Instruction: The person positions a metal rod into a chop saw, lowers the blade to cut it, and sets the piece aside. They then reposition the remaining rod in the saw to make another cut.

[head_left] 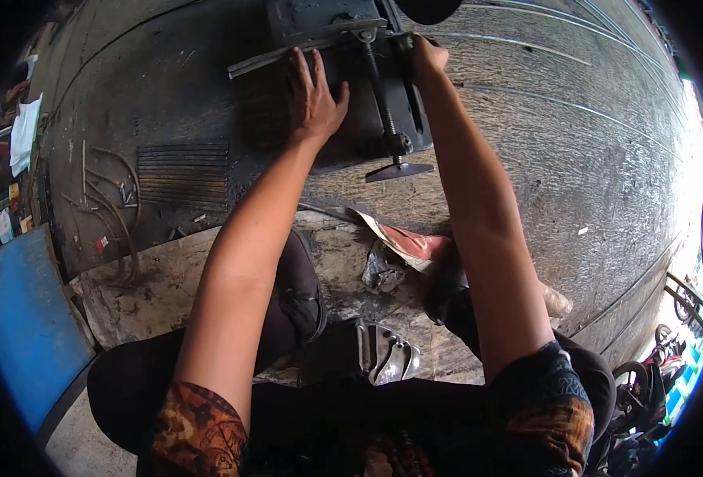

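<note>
At the top middle is a dark metal machine base [351, 131] with a clamp screw [378, 87] running down to a flat handle plate [399, 171]. A long metal bar [268, 62] lies across the clamp's upper end. My left hand [317, 107] has its fingers stretched out over the base, fingertips touching the bar. On the far side of the screw, my right hand [427, 60] is closed at the base's right edge, near the bar's right end. Its fingers are partly hidden, and what they grip cannot be made out.
Several thin metal rods [526, 49] lie on the worn board at upper right. A row of dark strips [183, 175] and a bent cable [133, 215] lie left. Between my legs are a red-and-white scrap [407, 241] and a metal piece [387, 354]. A blue panel [29, 318] stands at left.
</note>
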A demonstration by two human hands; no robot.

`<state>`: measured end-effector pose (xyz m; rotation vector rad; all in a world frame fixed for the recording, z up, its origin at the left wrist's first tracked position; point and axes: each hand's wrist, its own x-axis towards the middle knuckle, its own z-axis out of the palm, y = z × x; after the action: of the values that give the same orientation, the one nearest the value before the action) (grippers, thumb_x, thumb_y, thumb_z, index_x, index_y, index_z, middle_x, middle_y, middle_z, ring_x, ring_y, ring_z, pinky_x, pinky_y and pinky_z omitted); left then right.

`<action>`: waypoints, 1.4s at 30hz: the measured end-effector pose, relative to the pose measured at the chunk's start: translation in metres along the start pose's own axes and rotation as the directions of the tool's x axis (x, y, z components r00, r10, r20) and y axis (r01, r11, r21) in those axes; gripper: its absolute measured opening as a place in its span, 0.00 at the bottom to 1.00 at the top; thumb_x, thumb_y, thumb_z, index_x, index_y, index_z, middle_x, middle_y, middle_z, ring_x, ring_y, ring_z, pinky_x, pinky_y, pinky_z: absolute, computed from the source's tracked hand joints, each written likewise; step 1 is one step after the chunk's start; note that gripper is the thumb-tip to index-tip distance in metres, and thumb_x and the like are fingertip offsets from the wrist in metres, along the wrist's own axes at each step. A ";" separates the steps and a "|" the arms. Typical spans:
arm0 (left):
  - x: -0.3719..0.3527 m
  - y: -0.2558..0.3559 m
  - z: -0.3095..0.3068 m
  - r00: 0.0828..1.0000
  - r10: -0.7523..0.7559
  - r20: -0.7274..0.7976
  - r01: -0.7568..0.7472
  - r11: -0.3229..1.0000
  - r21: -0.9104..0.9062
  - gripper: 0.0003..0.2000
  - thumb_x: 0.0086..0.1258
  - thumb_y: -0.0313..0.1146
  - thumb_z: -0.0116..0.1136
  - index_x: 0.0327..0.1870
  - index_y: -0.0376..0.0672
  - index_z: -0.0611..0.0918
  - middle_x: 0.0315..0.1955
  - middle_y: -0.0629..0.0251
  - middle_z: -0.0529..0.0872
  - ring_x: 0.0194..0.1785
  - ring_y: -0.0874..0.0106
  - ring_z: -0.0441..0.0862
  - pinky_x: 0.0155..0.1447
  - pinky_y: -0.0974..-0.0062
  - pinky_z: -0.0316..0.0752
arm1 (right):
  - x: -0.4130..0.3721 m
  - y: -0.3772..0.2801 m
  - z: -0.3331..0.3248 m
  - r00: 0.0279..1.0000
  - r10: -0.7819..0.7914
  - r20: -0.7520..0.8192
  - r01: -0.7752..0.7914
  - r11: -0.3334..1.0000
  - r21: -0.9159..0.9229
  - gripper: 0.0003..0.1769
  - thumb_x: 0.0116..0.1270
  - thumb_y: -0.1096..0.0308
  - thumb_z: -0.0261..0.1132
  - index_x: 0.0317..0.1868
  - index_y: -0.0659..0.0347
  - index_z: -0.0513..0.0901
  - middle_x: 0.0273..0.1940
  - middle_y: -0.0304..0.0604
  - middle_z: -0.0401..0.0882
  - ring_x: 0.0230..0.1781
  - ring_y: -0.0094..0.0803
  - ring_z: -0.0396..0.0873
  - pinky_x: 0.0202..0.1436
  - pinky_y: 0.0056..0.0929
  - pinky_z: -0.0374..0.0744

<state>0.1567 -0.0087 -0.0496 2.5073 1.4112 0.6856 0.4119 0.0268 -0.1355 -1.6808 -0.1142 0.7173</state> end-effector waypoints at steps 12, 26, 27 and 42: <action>0.041 -0.020 -0.032 0.985 -0.133 -0.113 0.141 0.988 0.063 0.24 0.69 0.36 0.52 0.65 0.36 0.70 0.61 0.48 0.72 0.65 0.50 0.72 0.74 0.45 0.58 | -0.088 -0.045 -0.005 0.892 -0.442 0.095 0.449 0.891 -0.072 0.17 0.58 0.64 0.73 0.45 0.66 0.88 0.40 0.52 0.89 0.43 0.38 0.87 0.52 0.31 0.80; 0.056 -0.066 -0.022 0.991 0.005 -0.132 0.039 0.945 0.326 0.10 0.68 0.32 0.54 0.44 0.46 0.86 0.47 0.63 0.84 0.60 0.58 0.76 0.76 0.43 0.54 | -0.075 -0.039 -0.003 0.915 -0.371 0.156 0.399 0.888 -0.228 0.17 0.54 0.58 0.75 0.42 0.57 0.91 0.39 0.47 0.90 0.42 0.37 0.87 0.50 0.33 0.80; 0.056 -0.066 -0.021 0.990 0.007 -0.141 0.035 0.955 0.294 0.09 0.68 0.32 0.55 0.43 0.46 0.87 0.45 0.63 0.84 0.60 0.59 0.76 0.76 0.44 0.54 | -0.074 -0.037 -0.003 0.915 -0.372 0.157 0.399 0.888 -0.228 0.17 0.54 0.58 0.75 0.42 0.57 0.91 0.39 0.47 0.90 0.42 0.37 0.87 0.50 0.33 0.80; 0.030 -0.036 -0.031 0.986 0.023 -0.163 0.037 0.933 0.357 0.25 0.67 0.44 0.59 0.62 0.41 0.77 0.63 0.59 0.75 0.69 0.55 0.68 0.75 0.36 0.50 | -0.086 -0.034 -0.010 0.888 -0.448 0.104 0.459 0.863 -0.212 0.15 0.53 0.63 0.70 0.40 0.61 0.90 0.39 0.49 0.89 0.44 0.41 0.87 0.53 0.34 0.81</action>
<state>0.1278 0.0338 -0.0267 2.7693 1.7437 0.7022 0.3588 -0.0116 -0.0698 -1.7640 -0.6335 0.3967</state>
